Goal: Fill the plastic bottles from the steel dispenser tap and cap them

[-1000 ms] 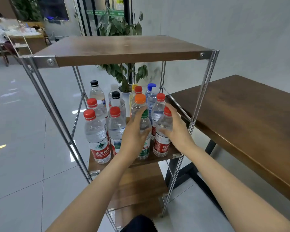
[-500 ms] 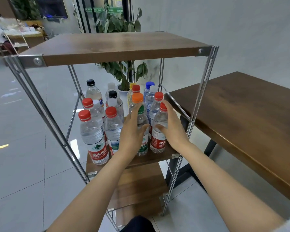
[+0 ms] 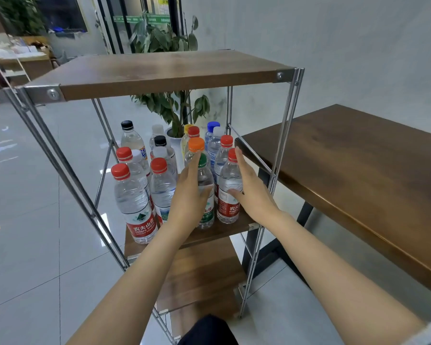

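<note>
Here, the left hand (image 3: 188,195) clasps the green-capped bottle (image 3: 205,175), thumb and nearly straight fingers (image 3: 195,160) around it; the right hand (image 3: 251,192) clasps the neighbouring red-capped bottle (image 3: 229,178) likewise.

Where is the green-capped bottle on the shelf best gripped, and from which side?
Round the mid-body of the green-capped bottle, from the front-left, where the left hand lies. It stands upright in the front row; the front-right red-capped bottle, held by the right hand, crowds its right, and others stand behind.
</note>
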